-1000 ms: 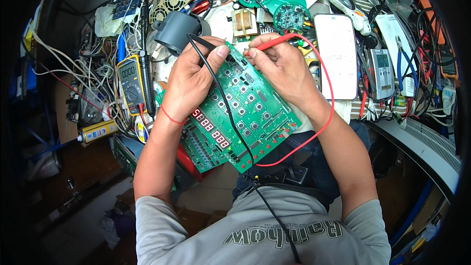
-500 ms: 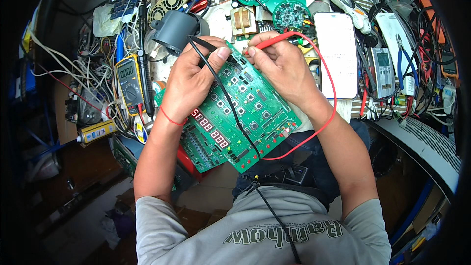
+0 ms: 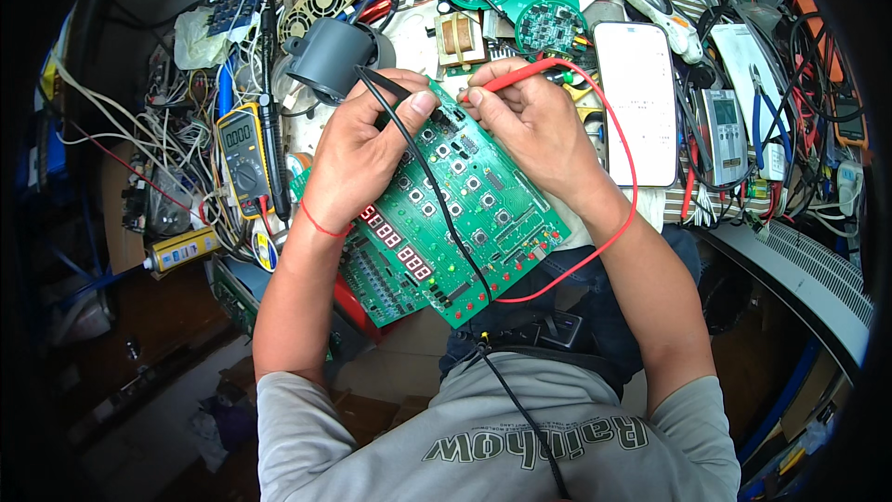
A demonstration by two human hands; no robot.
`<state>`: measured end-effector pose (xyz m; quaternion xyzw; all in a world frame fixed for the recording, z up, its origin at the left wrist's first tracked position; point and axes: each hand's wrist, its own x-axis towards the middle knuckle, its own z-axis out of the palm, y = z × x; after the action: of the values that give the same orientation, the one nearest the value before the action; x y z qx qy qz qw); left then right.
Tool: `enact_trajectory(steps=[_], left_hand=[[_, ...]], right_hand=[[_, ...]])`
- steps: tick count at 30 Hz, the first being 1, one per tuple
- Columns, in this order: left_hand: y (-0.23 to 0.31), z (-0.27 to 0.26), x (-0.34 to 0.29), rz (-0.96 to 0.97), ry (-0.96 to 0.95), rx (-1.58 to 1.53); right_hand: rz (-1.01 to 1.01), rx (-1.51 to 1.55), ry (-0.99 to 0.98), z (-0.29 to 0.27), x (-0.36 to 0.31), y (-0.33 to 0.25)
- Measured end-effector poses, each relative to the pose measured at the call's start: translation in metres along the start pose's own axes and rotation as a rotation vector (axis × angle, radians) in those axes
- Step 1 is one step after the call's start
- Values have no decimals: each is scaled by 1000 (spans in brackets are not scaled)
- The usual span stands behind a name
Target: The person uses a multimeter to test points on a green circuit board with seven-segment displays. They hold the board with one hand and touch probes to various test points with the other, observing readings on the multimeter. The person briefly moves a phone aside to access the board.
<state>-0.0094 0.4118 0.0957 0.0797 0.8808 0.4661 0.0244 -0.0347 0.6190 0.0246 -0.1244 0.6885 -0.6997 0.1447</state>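
A large green circuit board (image 3: 465,223) with red number displays and rows of push buttons lies tilted across my lap and the bench edge. My left hand (image 3: 358,153) is shut on a black test probe (image 3: 386,85), whose black lead (image 3: 446,223) runs down over the board. My right hand (image 3: 534,121) is shut on a red test probe (image 3: 520,77), tip down at the board's upper edge; its red lead (image 3: 624,186) loops round my right wrist. Both probe tips sit close together near the board's top corner.
A yellow multimeter (image 3: 243,160) lies left of the board. A grey round fan housing (image 3: 333,56) stands behind my left hand. A white phone (image 3: 641,98), round green boards (image 3: 548,23), a small transformer (image 3: 457,37), blue-handled pliers (image 3: 767,121) and tangled wires crowd the bench.
Both hands have shifted slightly on the board, the probe tips staying at its upper corner. Otherwise the scene holds still.
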Motion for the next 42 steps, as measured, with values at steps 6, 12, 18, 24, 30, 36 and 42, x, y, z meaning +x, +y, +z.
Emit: enact_trajectory(steps=[6,12,18,24,30,36,42], left_hand=[[-1,1,1,17,7,6],[-1,0,1,11,7,-1],[-1,1,1,4,10,-18],[-1,0,0,-14,12,-49],[-1,1,0,-16,14,-50],[-1,0,1,-24,10,-50],[-1,0,0,-36,12,-48]], right_hand=[[-9,8,1,0,0,2],[-13,21,6,1,0,2],[-38,22,28,1,-1,3],[-17,3,2,0,-1,2],[-18,7,4,1,-1,2],[-17,-7,1,0,0,2],[-17,-1,0,0,0,2]])
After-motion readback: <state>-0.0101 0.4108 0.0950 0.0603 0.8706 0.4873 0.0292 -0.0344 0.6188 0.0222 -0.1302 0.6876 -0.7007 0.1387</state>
